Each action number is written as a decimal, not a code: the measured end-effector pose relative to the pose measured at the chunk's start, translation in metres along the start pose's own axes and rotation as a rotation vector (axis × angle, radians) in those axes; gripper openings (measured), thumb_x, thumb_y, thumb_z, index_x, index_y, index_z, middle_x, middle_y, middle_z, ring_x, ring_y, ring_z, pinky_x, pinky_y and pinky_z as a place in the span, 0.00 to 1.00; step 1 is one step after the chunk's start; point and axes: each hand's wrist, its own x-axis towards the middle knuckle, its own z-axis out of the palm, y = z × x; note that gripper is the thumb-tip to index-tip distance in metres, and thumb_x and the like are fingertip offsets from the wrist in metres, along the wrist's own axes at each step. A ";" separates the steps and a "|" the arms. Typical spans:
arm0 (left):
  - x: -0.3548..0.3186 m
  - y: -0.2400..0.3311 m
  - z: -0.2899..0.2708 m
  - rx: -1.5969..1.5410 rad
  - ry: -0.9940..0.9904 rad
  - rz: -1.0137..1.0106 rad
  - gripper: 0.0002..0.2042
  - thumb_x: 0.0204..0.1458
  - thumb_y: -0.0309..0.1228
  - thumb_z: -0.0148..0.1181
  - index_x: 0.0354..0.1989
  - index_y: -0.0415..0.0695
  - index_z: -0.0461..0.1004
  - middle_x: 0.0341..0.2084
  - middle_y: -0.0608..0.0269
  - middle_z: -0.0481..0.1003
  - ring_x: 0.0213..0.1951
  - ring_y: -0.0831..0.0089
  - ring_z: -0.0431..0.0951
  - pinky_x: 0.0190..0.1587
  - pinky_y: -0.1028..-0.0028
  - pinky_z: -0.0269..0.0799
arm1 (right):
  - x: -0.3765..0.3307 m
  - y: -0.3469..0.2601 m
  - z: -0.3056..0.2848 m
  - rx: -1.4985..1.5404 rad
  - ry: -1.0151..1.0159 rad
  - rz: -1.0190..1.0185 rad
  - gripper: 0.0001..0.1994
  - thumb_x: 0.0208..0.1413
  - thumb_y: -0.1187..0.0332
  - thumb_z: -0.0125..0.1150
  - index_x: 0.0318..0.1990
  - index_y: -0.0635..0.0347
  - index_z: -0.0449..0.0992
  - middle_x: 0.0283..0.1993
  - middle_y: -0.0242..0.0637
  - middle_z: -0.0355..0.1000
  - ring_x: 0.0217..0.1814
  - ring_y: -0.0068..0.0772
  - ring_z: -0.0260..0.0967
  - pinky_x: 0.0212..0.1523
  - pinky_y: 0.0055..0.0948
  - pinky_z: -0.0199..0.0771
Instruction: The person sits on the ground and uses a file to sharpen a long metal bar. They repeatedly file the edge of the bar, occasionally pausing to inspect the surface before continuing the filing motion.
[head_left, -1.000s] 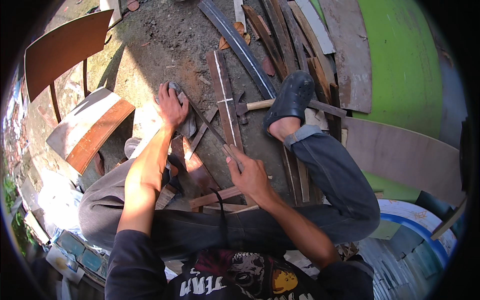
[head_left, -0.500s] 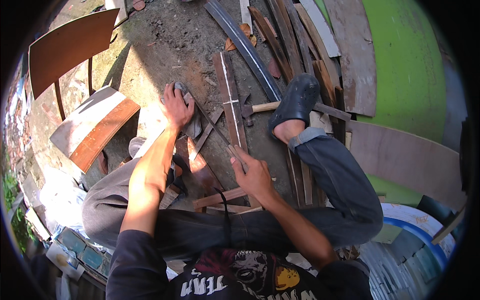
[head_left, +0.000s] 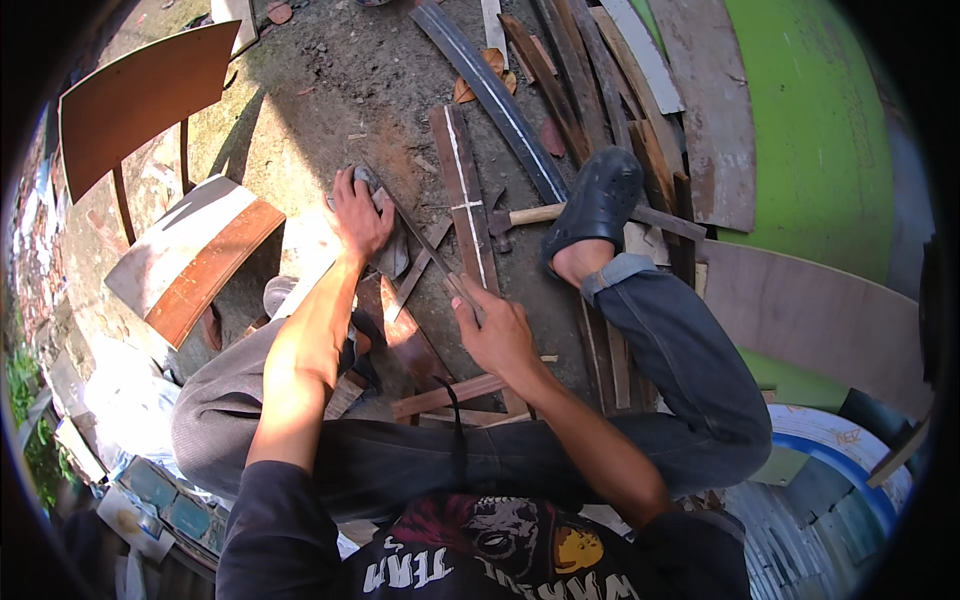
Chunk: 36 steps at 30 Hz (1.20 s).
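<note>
My right hand (head_left: 496,328) is closed around the wooden handle (head_left: 462,292) of a long, narrow, dark blade-like tool (head_left: 424,240); its exact kind is unclear. The tool slants away to the far left, its far end beside my left hand. Curled over a grey stone-like lump (head_left: 364,178), my left hand (head_left: 361,218) presses down close to the ground. A greyish cloth or block (head_left: 393,250) lies just under its wrist side. My fingers hide where the tool meets the lump.
A hammer (head_left: 502,222) lies beside a brown board with white lines (head_left: 463,190), its handle under my shoe (head_left: 598,205). Several wooden strips (head_left: 575,85) lie far right, near green panels (head_left: 815,120). Boards on legs (head_left: 195,265) stand left. Wood offcuts (head_left: 450,395) lie before my lap.
My right hand has pushed the tool slightly forward and left. My left hand stays over the grey lump.
</note>
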 end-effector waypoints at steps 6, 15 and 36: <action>0.002 0.004 -0.004 0.014 -0.052 -0.030 0.26 0.55 0.49 0.53 0.50 0.36 0.67 0.68 0.47 0.57 0.72 0.48 0.51 0.67 0.34 0.40 | 0.013 0.011 0.004 -0.020 0.027 -0.022 0.23 0.62 0.58 0.57 0.58 0.65 0.75 0.39 0.63 0.77 0.44 0.64 0.77 0.47 0.44 0.76; 0.003 0.004 0.001 -0.050 -0.022 -0.034 0.24 0.58 0.46 0.52 0.51 0.36 0.68 0.67 0.46 0.59 0.71 0.48 0.52 0.67 0.34 0.40 | 0.010 0.024 -0.002 -0.016 0.105 0.010 0.22 0.62 0.58 0.55 0.58 0.62 0.75 0.39 0.63 0.77 0.45 0.68 0.75 0.50 0.51 0.74; 0.021 0.013 -0.036 -0.150 0.044 -0.149 0.17 0.59 0.43 0.53 0.46 0.47 0.80 0.46 0.51 0.80 0.56 0.55 0.76 0.59 0.50 0.66 | 0.011 0.050 -0.014 0.063 0.443 -0.180 0.20 0.61 0.58 0.60 0.55 0.61 0.79 0.47 0.53 0.79 0.51 0.48 0.79 0.52 0.36 0.74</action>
